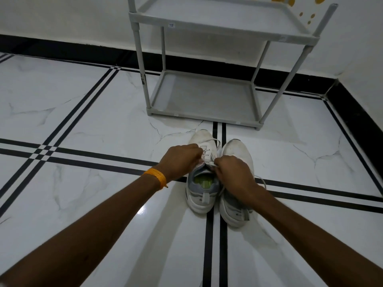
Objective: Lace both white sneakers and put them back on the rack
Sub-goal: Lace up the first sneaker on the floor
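Two white sneakers with grey heels stand side by side on the floor, toes pointing away from me. The left sneaker (202,139) has its white lace (209,154) partly threaded through the eyelets. My left hand (180,160) pinches one end of that lace over the sneaker's left side. My right hand (234,175) grips the other end over the tongue and hides much of the right sneaker (238,150). A loose lace (262,181) curls beside the right sneaker. The grey rack (203,117) stands just beyond the toes, both shelves bare.
The floor is glossy white marble tile with black stripes (93,160). A white wall with a black skirting board (83,50) runs behind the rack and along the right side. An orange band (156,177) sits on my left wrist.
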